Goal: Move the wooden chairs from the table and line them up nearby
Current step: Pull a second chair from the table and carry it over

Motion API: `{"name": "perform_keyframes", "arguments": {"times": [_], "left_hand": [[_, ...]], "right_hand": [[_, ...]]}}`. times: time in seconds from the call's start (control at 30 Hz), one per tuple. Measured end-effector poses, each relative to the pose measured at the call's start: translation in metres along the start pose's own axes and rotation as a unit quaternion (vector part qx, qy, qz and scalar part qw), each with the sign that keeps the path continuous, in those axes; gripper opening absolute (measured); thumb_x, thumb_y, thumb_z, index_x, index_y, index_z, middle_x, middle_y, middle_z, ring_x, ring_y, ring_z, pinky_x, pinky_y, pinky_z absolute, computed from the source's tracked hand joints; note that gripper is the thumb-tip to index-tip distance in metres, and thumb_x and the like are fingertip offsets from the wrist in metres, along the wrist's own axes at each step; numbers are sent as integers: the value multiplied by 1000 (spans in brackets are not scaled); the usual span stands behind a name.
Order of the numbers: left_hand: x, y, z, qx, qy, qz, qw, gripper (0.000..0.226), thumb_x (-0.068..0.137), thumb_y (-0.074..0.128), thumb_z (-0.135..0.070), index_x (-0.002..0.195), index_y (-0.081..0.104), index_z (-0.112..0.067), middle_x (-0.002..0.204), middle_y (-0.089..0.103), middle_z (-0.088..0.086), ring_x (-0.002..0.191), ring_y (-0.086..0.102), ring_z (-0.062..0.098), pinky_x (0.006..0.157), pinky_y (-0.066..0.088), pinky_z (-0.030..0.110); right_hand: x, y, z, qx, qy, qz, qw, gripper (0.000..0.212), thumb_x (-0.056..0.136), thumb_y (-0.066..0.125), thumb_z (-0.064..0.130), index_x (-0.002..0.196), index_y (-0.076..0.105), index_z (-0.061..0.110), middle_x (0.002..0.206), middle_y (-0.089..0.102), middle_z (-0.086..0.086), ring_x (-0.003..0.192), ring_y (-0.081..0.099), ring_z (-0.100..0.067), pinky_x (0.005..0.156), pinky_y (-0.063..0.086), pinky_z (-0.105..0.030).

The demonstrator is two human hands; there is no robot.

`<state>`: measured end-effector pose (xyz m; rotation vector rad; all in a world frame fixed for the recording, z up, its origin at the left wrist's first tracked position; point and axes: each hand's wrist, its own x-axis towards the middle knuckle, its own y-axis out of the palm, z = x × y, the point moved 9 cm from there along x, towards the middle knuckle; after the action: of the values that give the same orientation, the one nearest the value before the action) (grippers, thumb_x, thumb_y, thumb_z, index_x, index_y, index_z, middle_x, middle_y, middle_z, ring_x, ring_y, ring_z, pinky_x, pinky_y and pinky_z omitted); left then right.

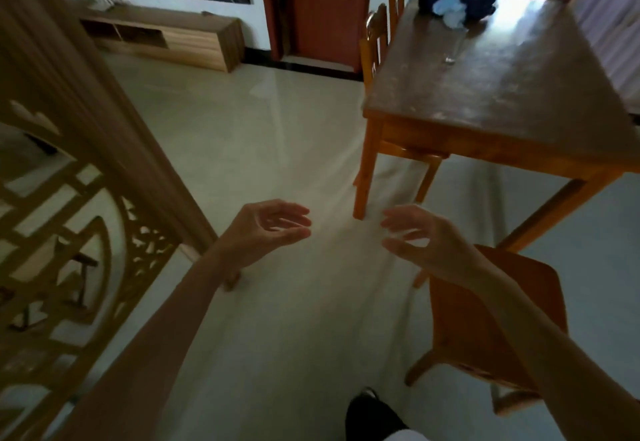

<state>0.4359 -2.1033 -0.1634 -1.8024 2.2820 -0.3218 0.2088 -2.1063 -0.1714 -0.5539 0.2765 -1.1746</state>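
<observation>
The wooden dining table (502,94) has two wooden chairs (377,35) tucked at its far-left side and one chair seat (485,316) off its near corner. Left hand (266,229) and right hand (420,239) hang empty, fingers spread, short of the table. Risk: a chair leg catching the table leg (363,177) during withdrawal.

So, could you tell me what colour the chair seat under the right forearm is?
Orange-brown wood, seen in the head view: chair seat.

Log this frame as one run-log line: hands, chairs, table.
left hand: open, empty | right hand: open, empty | near chair: under right arm, ungrasped | far chairs: tucked at table | phase: between grasps
</observation>
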Motion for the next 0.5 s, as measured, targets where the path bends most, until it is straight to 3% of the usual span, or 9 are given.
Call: {"name": "perform_keyframes", "arguments": {"times": [0.1, 0.2, 0.3, 0.4, 0.5], "left_hand": [[45, -37, 10, -13, 11, 0, 1000, 32, 71, 73, -9, 102, 65, -10, 97, 71, 9, 85, 69, 14, 77, 55, 19], [105, -68, 17, 7, 12, 24, 1000, 34, 66, 72, -25, 98, 66, -18, 97, 72, 6, 87, 70, 16, 79, 56, 25], [178, -108, 13, 37, 21, 37, 998, 38, 63, 73, -28, 99, 66, -17, 96, 72, 7, 87, 70, 18, 79, 57, 29], [253, -155, 6, 47, 22, 28, 998, 37, 64, 74, -26, 100, 66, -18, 95, 73, 4, 85, 70, 14, 76, 57, 23], [335, -194, -2, 48, 36, 29, 998, 38, 65, 75, -25, 101, 66, -17, 96, 73, 0, 86, 70, 13, 73, 55, 18]], "right_hand": [[61, 6, 4, 0, -21, -1, 1000, 50, 72, 64, 44, 117, 50, 28, 105, 61, 13, 91, 61, 1, 70, 51, -11], [129, 3, -4, 19, -24, -4, 1000, 48, 70, 62, 52, 114, 47, 38, 105, 61, 13, 91, 63, -3, 68, 53, -14], [210, -9, -13, 45, -20, -9, 999, 49, 67, 65, 53, 112, 50, 40, 105, 63, 9, 92, 64, -7, 69, 56, -21], [295, -24, -17, 65, -19, -26, 997, 49, 67, 68, 45, 112, 55, 31, 105, 66, 3, 90, 65, -13, 66, 58, -32], [380, -39, -12, 50, -52, -48, 996, 54, 69, 68, 43, 116, 55, 20, 105, 66, 3, 88, 66, -14, 70, 59, -32]]}}
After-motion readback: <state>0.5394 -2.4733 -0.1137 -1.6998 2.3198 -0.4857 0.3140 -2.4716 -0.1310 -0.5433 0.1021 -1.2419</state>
